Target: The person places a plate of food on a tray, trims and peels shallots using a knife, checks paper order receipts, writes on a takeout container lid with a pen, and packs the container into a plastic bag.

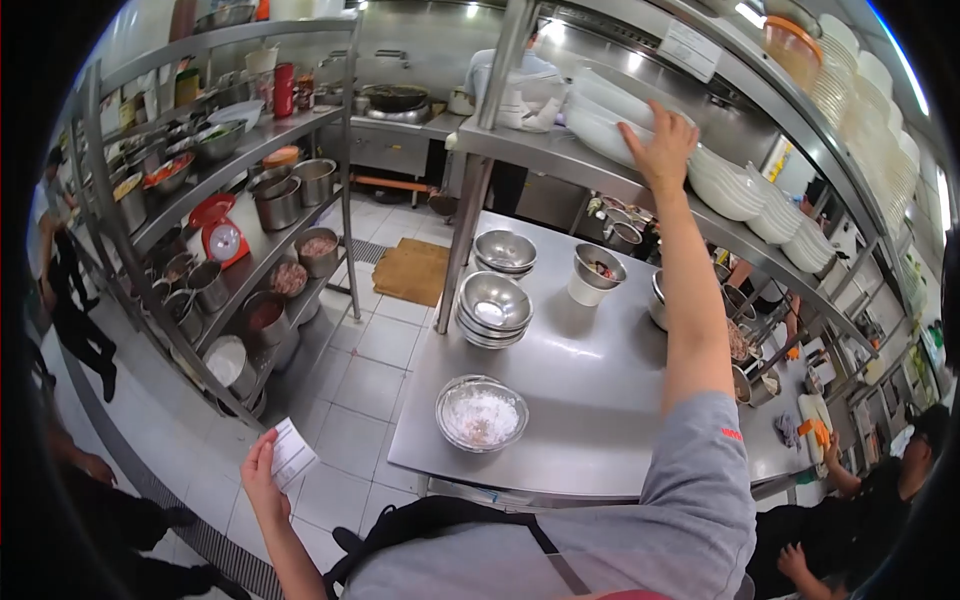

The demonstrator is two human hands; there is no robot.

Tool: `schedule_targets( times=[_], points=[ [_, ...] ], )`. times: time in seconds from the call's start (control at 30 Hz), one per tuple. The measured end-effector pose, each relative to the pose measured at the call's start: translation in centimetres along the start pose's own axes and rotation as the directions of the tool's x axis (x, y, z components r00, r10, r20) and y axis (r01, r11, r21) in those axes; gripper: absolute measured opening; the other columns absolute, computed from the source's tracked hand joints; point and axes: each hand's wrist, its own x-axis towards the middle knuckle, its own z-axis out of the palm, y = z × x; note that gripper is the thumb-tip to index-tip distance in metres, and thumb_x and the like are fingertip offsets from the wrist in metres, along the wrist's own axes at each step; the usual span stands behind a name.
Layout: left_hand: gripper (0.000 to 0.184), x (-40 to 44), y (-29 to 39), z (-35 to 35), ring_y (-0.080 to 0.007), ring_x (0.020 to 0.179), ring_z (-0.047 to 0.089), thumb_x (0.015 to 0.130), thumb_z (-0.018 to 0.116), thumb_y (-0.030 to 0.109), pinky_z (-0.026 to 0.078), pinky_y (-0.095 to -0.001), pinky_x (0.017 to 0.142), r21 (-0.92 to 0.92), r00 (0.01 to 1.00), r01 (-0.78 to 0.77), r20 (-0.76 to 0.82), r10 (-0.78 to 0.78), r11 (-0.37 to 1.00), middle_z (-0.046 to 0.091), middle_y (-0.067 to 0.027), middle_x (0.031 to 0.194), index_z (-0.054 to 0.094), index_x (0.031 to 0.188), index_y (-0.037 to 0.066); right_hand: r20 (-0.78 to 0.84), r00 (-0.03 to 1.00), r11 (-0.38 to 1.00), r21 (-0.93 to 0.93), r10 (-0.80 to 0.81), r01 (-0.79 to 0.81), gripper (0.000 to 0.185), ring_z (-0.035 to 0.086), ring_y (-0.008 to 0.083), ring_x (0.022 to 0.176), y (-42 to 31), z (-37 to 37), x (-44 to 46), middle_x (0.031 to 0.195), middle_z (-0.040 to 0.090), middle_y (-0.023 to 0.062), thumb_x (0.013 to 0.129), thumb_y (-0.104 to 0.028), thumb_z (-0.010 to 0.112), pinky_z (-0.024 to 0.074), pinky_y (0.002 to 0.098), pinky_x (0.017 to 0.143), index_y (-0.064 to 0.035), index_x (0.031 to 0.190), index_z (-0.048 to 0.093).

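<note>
Reaching up and forward, your right hand (662,148) is at the overhead steel shelf (560,157), its fingers spread at the near end of a stack of white dishes (600,112). Whether those fingers grasp a dish or only rest against the stack, you cannot tell from this angle. Your left hand (262,482), low on the opposite side, pinches a white paper slip (293,455) between thumb and fingers, with the slip held out above the tiled floor (345,380). On the shelf, more curved white bowls (725,182) stand nested to the right of your raised forearm. Below the shelf, your steel table (590,380) carries a metal bowl of white powder (482,414) near its front left corner. Behind that bowl stands a stack of steel bowls (495,303), with another steel bowl stack (505,250) just beyond it. Farther right, a metal bowl sits on a white tub (590,291). To your left, a multi-tier rack (347,215) holds pots, food containers and a red scale (222,235).
</note>
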Motion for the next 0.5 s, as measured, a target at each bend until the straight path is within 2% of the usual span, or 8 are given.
schedule_targets(
  times=[0.07, 0.13, 0.17, 0.2, 0.33, 0.4, 0.47, 0.5],
  points=[
    [0.027, 0.7, 0.3, 0.0, -0.0166, 0.095, 0.052, 0.083, 0.051, 0.015, 0.037, -0.0278, 0.086, 0.008, 1.0, 0.013, -0.016, -0.013, 1.0, 0.057, -0.0102, 0.101, 0.057, 0.101, -0.005, 0.045, 0.999, 1.0, -0.006, 0.005, -0.005, 0.059, 0.044, 0.0289, 0.102, 0.2, -0.2, 0.1, 0.101, 0.05, 0.0128, 0.068, -0.05, 0.061, 0.0226, 0.0576, 0.091, -0.014, 0.114, 0.049],
    [0.029, 1.5, 2.2, 0.4, -0.0172, 0.098, 0.051, 0.083, 0.049, 0.017, 0.037, -0.0285, 0.088, 0.015, 1.0, -0.016, -0.016, 0.017, 1.0, 0.057, -0.0114, 0.104, 0.057, 0.1, -0.005, -0.019, 0.999, 0.992, -0.119, -0.04, 0.037, 0.057, 0.044, 0.0295, 0.105, 0.3, -0.2, 0.4, 0.112, 0.05, 0.0123, 0.073, -0.045, 0.057, 0.0284, 0.0435, 0.091, -0.0114, 0.117, 0.047],
    [0.029, 2.1, 2.4, -0.1, -0.0172, 0.098, 0.051, 0.083, 0.048, 0.018, 0.036, -0.0283, 0.088, 0.047, 0.989, -0.15, -0.003, 0.15, 0.988, 0.057, -0.0108, 0.105, 0.058, 0.1, -0.004, -0.083, 0.996, 0.997, -0.072, -0.046, 0.04, 0.057, 0.044, 0.0292, 0.106, 0.2, -0.2, 0.5, 0.114, 0.05, 0.0118, 0.073, -0.046, 0.057, 0.0291, 0.0437, 0.092, -0.0107, 0.117, 0.047],
    [0.029, 2.7, 3.6, 0.1, -0.0176, 0.099, 0.051, 0.083, 0.046, 0.018, 0.036, -0.0276, 0.088, 0.051, 0.988, -0.141, -0.06, 0.144, 0.989, 0.057, -0.0106, 0.105, 0.058, 0.099, -0.003, -0.059, 0.998, 0.999, -0.034, -0.037, 0.035, 0.063, 0.042, 0.0287, 0.108, 1.0, 0.3, 0.5, 0.113, 0.049, 0.0129, 0.069, -0.048, 0.06, 0.0294, 0.0458, 0.09, -0.0085, 0.116, 0.047],
    [0.039, 5.4, 7.0, -2.5, -0.0186, 0.089, 0.056, 0.088, 0.041, 0.029, 0.043, -0.0284, 0.081, -0.249, 0.982, -0.153, -0.144, 0.12, 0.956, 0.059, -0.013, 0.1, 0.059, 0.097, -0.004, -0.087, 0.996, 0.982, -0.184, 0.02, -0.036, 0.061, 0.053, 0.0294, 0.093, 2.7, 1.8, 0.9, 0.102, 0.057, 0.0129, 0.072, -0.057, 0.053, 0.0394, 0.0422, 0.081, -0.0095, 0.109, 0.055],
    [0.045, 6.3, 8.7, -4.5, -0.019, 0.085, 0.058, 0.088, 0.038, 0.034, 0.045, -0.0277, 0.077, -0.247, 0.974, -0.198, -0.162, 0.161, 0.949, 0.059, -0.0145, 0.097, 0.058, 0.097, -0.004, -0.203, 0.978, 0.979, -0.205, -0.045, 0.002, 0.058, 0.055, 0.0288, 0.089, -0.8, 0.5, 1.7, 0.1, 0.059, 0.0109, 0.073, -0.056, 0.053, 0.0416, 0.0419, 0.073, -0.009, 0.107, 0.057],
    [0.049, 6.9, 10.3, -6.7, -0.0198, 0.086, 0.058, 0.089, 0.034, 0.036, 0.046, -0.0278, 0.078, -0.204, 0.962, -0.238, -0.182, 0.202, 0.95, 0.059, -0.0158, 0.098, 0.056, 0.101, -0.006, -0.413, 0.884, 0.97, 0.007, -0.22, 0.245, 0.043, 0.055, 0.0279, 0.09, -7.2, -1.2, 3.1, 0.097, 0.059, 0.0121, 0.077, -0.04, 0.059, 0.0417, 0.0399, 0.076, -0.0058, 0.101, 0.058],
    [0.051, 7.2, 11.0, -7.8, -0.0203, 0.087, 0.059, 0.09, 0.032, 0.036, 0.047, -0.0278, 0.079, -0.182, 0.96, -0.25, -0.176, 0.218, 0.951, 0.058, -0.0164, 0.099, 0.055, 0.102, -0.007, -0.46, 0.862, 0.955, 0.085, -0.214, 0.283, 0.038, 0.055, 0.0272, 0.09, -11.2, -2.0, 3.7, 0.097, 0.059, 0.0116, 0.077, -0.034, 0.06, 0.0419, 0.039, 0.077, -0.0049, 0.101, 0.057]
  ],
)
